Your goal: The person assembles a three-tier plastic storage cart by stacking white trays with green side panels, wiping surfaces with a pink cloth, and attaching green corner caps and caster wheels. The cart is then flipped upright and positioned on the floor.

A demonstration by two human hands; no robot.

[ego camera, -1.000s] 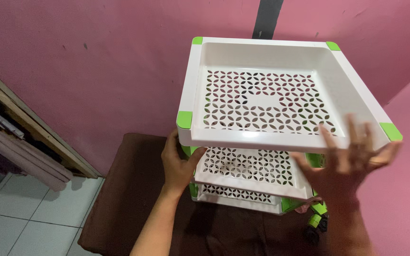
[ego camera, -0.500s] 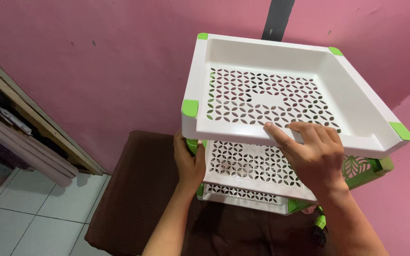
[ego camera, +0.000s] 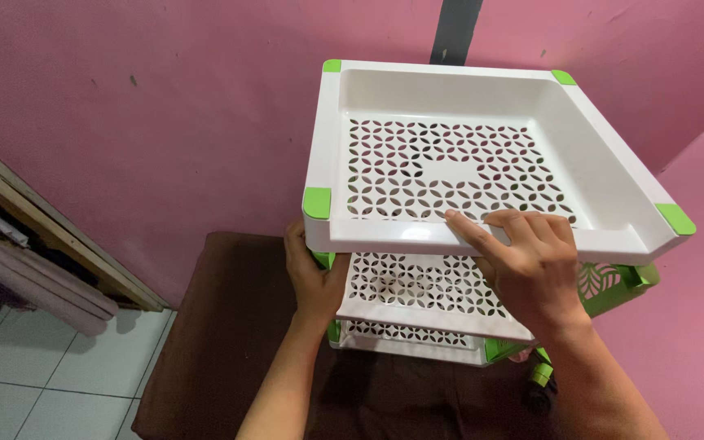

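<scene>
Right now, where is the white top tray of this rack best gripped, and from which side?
Probably the top tray by its smooth near rim, approached from the person's side. The floor is perforated and the far sides face the pink wall. The right hand already rests on that rim; the left hand is under the near-left green corner.

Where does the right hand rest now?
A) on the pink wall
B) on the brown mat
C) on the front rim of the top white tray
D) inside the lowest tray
C: the right hand lies with its fingers over the front rim of the top tray.
</scene>
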